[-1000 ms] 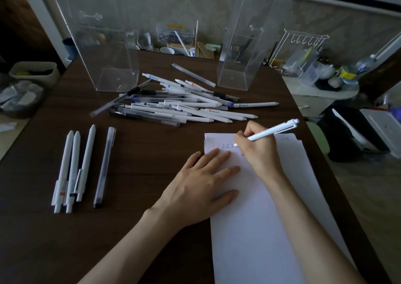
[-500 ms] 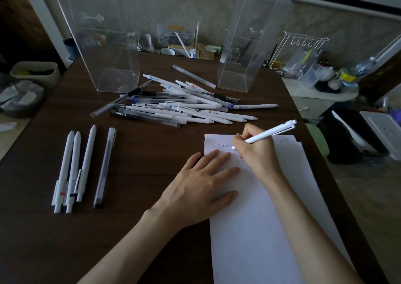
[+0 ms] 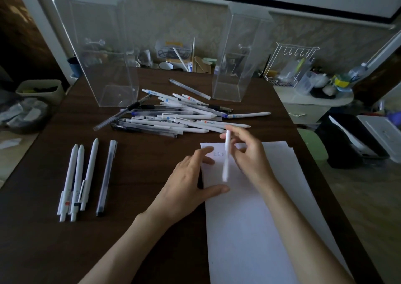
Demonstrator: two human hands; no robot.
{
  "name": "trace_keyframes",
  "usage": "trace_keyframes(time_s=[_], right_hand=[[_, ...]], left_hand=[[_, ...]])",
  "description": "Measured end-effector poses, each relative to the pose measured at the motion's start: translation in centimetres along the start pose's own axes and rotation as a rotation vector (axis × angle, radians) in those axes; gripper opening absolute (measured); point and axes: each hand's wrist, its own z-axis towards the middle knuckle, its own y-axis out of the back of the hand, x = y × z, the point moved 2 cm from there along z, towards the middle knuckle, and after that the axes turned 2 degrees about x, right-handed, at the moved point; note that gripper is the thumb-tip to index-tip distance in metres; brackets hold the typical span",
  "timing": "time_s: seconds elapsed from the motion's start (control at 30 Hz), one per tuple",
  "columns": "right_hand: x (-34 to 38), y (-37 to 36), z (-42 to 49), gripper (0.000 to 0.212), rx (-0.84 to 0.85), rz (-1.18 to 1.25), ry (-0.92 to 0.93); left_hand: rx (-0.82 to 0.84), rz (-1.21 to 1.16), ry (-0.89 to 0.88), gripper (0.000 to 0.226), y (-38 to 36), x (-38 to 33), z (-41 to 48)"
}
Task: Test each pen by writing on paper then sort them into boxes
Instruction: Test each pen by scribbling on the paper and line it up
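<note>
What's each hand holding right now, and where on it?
Right hand pinches a white pen near its upper end; blur hides which end. Left hand holds nothing, flat across the paper edge.

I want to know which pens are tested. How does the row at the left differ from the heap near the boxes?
The row of pens holds four, side by side; the heap of pens holds many more, crossing and overlapping. The row lies at the table's left, nearer the person; the heap lies just before the clear boxes. Both mix white and clear pens, none boxed.
</note>
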Motion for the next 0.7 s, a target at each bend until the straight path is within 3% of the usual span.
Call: trace_keyframes(time_s=[0.07, 0.17, 0.33, 0.7], right_hand=[[0.4, 0.1, -0.1, 0.043, 0.055, 0.04, 0.008], [0.5, 0.1, -0.2, 0.029, 0.091, 0.157, 0.007], [0.6, -0.2, -0.1, 0.028, 0.136, 0.079, -0.008], [3.1, -1.1, -0.7, 0.022, 0.085, 0.068, 0.004]], left_hand=[[0.034, -0.006, -0.032, 0.077, 0.1, -0.1, 0.1], [0.058, 0.094, -0.106, 0.067, -0.1, 0.2, 0.2], [0.004, 0.197, -0.247, 0.064, -0.5, 0.5, 0.1], [-0.146, 0.258, -0.33, 0.061, 1.0, -0.8, -1.6]])
